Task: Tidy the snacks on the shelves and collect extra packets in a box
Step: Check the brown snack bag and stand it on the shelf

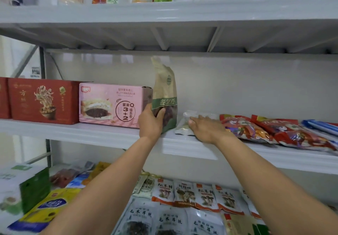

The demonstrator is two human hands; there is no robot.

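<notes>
Shelf edge [91, 132]: left hand [150, 123] grips brown bag [165, 92]; right hand [206, 130] flat on clear packet [183, 126].

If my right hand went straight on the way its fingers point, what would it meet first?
The pale flat packet; the right hand rests on it. Beyond it, probably the upright brown bag that the left hand grips, though depth is unclear.

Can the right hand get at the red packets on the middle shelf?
Probably yes: the right hand rests on a pale flat packet just left of the red packets, which lie uncovered, with nothing between.
</notes>
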